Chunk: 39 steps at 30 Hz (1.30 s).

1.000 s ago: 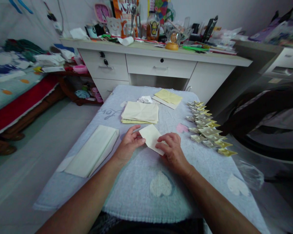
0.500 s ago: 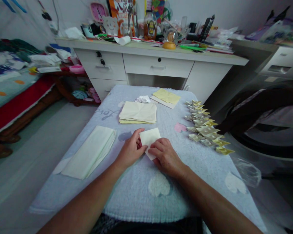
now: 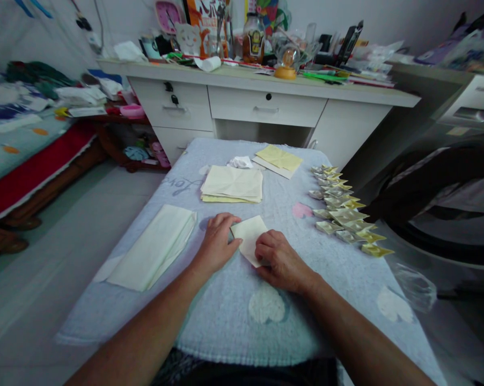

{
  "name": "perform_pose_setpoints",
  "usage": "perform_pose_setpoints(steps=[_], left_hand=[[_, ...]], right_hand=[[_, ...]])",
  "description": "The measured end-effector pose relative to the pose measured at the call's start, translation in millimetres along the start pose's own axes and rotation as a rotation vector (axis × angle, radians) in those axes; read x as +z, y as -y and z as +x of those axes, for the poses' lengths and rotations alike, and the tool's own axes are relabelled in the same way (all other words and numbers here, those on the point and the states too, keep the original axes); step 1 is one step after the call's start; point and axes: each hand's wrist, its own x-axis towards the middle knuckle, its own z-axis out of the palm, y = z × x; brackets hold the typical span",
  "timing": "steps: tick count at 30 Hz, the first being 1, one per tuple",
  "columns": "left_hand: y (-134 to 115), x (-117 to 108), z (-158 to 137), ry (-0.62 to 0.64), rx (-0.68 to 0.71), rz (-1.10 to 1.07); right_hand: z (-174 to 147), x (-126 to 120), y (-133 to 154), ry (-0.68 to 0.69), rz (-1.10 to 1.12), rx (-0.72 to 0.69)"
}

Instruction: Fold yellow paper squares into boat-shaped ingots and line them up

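A small folded sheet of cream paper [image 3: 247, 234] lies tilted between my hands, near the middle of the cloth-covered table [image 3: 221, 327]. My right hand [image 3: 284, 261] grips its right edge with bent fingers, the thumb side low and partly hidden. At the paper's left corner is my left hand [image 3: 217, 245], thumb and forefinger apart, their tips at or just touching the edge. Beyond the hands sits a stack of creased cream and yellow sheets [image 3: 232, 182]. To the left lies a larger folded pale sheet [image 3: 149, 249]. Several rows of small folded paper boats [image 3: 344, 214] stand at the right.
A crumpled white paper [image 3: 241, 162] and yellow and white sheets [image 3: 279, 159] lie at the table's far end. Behind it stands a white desk [image 3: 266, 104] crowded with jars and small items. A bed [image 3: 33, 145] is on the left, a washing machine [image 3: 459, 177] on the right.
The folded paper has turned slightly and shifted a little right with my right hand. My left thumb and forefinger have eased off its left side. The whole view has shifted a little.
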Motion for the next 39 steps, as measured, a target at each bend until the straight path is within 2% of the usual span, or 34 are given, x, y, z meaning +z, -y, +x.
perform_pose_setpoints(steps=[6,13,17,21,29,32,35,39], left_hand=[[0,-4,2,-0.011,-0.048,0.010],[-3,-6,3,-0.043,-0.108,0.047],[-2,-2,2,-0.006,-0.126,-0.070],[-2,-1,2,-0.023,-0.133,-0.205],[-5,-2,3,0.032,-0.205,-0.394],[-6,-5,4,-0.043,-0.195,-0.415],[-9,-14,2,-0.108,-0.075,-0.360],[-17,-23,-2,-0.011,0.086,-0.355]], right_hand=[[-1,-4,1,0.003,0.021,0.040],[-1,-7,3,0.015,0.021,0.017],[-1,-7,3,0.032,-0.018,0.013],[0,-7,4,0.034,-0.036,0.018],[0,-3,1,-0.007,0.019,0.023],[-1,-3,-2,-0.101,0.134,0.016],[-3,-5,-5,-0.227,0.359,0.102],[-6,-9,-10,-0.315,0.719,0.301]])
